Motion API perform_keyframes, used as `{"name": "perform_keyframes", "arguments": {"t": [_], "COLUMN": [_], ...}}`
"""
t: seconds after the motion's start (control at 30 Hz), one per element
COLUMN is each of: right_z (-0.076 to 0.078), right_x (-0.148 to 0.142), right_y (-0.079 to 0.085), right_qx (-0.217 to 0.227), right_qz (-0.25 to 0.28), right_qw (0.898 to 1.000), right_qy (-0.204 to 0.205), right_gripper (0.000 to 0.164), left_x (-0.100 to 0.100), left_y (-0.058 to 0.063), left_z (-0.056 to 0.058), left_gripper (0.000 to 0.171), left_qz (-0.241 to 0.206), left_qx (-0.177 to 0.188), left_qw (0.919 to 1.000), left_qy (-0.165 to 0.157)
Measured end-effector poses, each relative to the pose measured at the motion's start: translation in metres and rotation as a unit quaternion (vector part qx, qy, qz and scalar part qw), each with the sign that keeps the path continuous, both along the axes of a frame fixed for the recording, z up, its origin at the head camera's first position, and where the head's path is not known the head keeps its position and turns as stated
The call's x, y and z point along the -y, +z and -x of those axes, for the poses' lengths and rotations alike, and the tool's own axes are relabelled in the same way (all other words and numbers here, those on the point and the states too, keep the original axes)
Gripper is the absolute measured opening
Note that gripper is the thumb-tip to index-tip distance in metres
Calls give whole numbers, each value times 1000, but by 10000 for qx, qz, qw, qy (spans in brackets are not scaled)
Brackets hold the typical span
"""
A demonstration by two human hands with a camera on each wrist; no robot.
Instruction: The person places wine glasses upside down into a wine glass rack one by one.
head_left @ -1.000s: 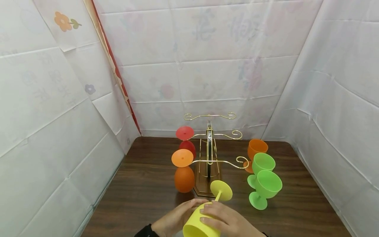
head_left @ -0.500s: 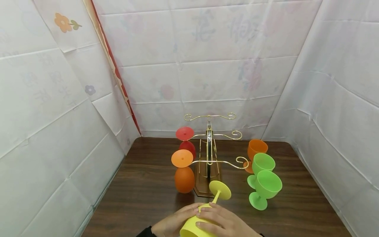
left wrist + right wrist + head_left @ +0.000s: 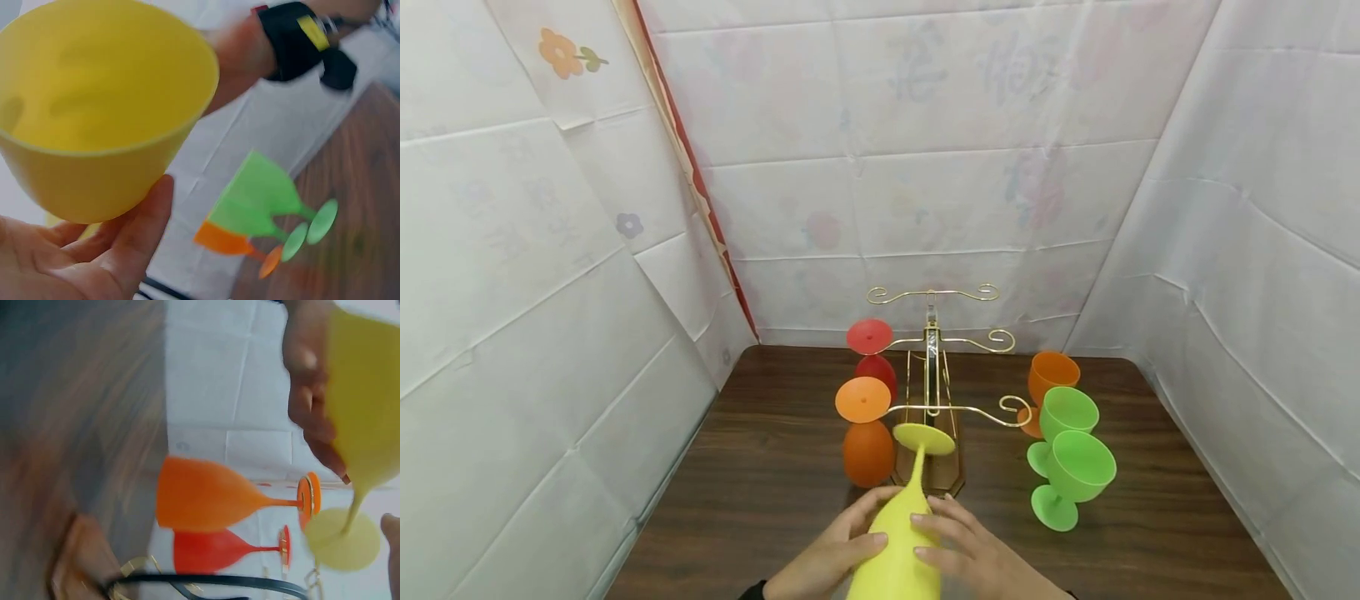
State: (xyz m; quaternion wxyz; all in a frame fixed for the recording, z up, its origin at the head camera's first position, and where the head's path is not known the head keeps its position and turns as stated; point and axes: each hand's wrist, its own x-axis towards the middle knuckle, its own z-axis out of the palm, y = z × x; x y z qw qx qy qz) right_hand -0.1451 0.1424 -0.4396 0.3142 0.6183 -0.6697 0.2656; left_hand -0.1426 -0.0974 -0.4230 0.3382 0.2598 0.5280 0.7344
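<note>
My left hand (image 3: 831, 550) grips the bowl of a yellow plastic goblet (image 3: 898, 533), its thumb across the near side. The goblet is upside down and tilted, foot pointing away. My right hand (image 3: 981, 554) lies along the bowl's right side, fingers spread and fairly straight, fingertips touching it; its thumb is hidden. In the left wrist view the goblet's open mouth (image 3: 106, 81) faces the camera, with finger shadows showing through the wall. Just beyond stands a gold wire goblet rack (image 3: 932, 375) on a wooden base. An orange goblet (image 3: 868, 454) and a red goblet (image 3: 876, 375) hang inverted on its left side.
Two green goblets (image 3: 1081, 467) and an orange goblet (image 3: 1051, 375) stand upright in a row right of the rack. The rack's right-hand wire arms (image 3: 992, 415) curl out toward them. Dark wooden tabletop (image 3: 760, 467) surrounds everything, with pale sheeting (image 3: 925, 208) behind and at both sides.
The goblet's foot has swung left and away, in front of the rack base. My left hand's thumb now shows across the bowl. My right fingers have shifted toward the bowl's right edge.
</note>
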Motion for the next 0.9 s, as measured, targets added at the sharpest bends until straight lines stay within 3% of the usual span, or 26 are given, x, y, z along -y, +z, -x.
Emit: {"name": "perform_keyframes", "arguments": {"t": [0.1,0.17,0.23,0.3,0.4,0.5,0.57,0.6,0.67,0.9], "right_z": [1,-3,-8,-12,-12,-11,-10,-10,-10,-10], "right_x": [-2,-2,-2,-2,0,2,3,4,5,6], "right_y": [-2,-2,-2,-2,-3,-4,-5,-6,-6,-6], "right_qx": [949,1919,3218,4358,5571,6202,6450,6516,6523,6455], "right_qz": [152,317,535,797,1030,1034,1007,992,976,1069], "right_qw": [9952,9808,9451,8961,8220,7732,7520,7464,7460,7520], "right_qy": [167,153,205,281,581,824,915,926,919,802], "right_gripper": [75,81,81,79,71,69,69,69,70,69], "left_x": [0,-1,-3,-6,-9,-12,-12,-13,-13,-13], "left_y": [0,-1,-2,-3,-5,-6,-7,-7,-8,-9], "left_z": [0,-1,-2,-3,-5,-5,-6,-6,-6,-6], "left_gripper": [62,65,67,69,70,70,70,70,71,72], "left_qz": [188,267,354,455,598,665,699,723,774,947], "left_qx": [-816,-1257,-1711,-1948,-2154,-2257,-2296,-2307,-2328,-2255], "left_qw": [9945,9872,9774,9705,9634,9596,9578,9571,9559,9552], "left_qy": [636,942,1194,1349,1483,1544,1581,1595,1617,1665]}}
